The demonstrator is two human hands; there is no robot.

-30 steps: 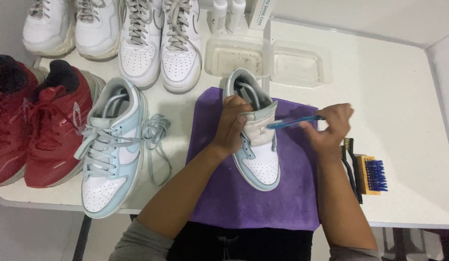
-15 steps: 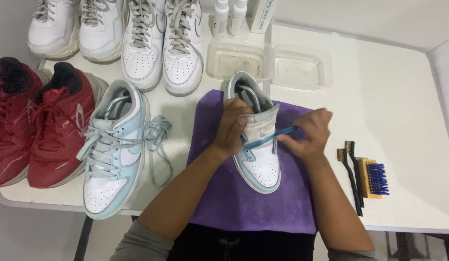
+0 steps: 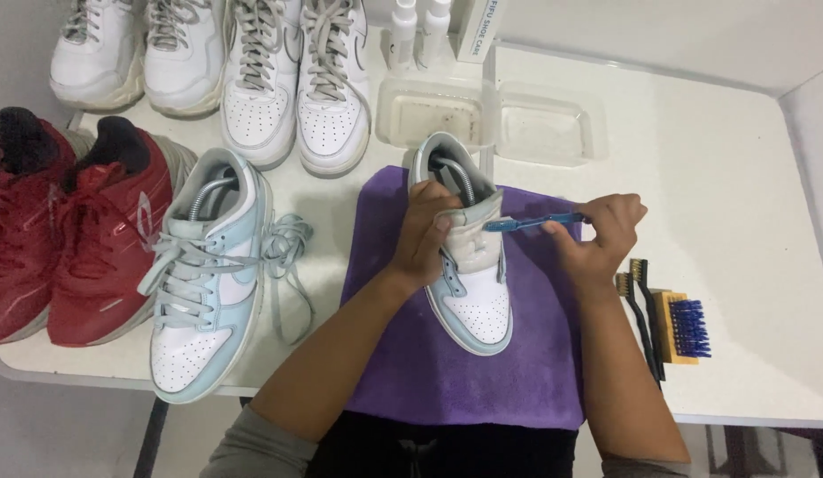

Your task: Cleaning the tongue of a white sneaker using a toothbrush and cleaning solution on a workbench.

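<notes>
White table [image 3: 748, 177] bears seven shoes: beside six, one on a purple cloth [image 3: 429, 354], left hand [image 3: 426, 235] fingers gripping its tongue, right hand [image 3: 602, 235] pinching a toothbrush [image 3: 531, 223].

Sneaker [image 3: 471, 274]: light blue and white, unlaced, tongue pulled up, toe toward the person, sole down on purple cloth [image 3: 482, 372] | Toothbrush [image 3: 535, 222]: blue handle, near horizontal, head at the sneaker's tongue | Cloth: flat on white desk [image 3: 739, 221], front edge at the desk edge
</notes>
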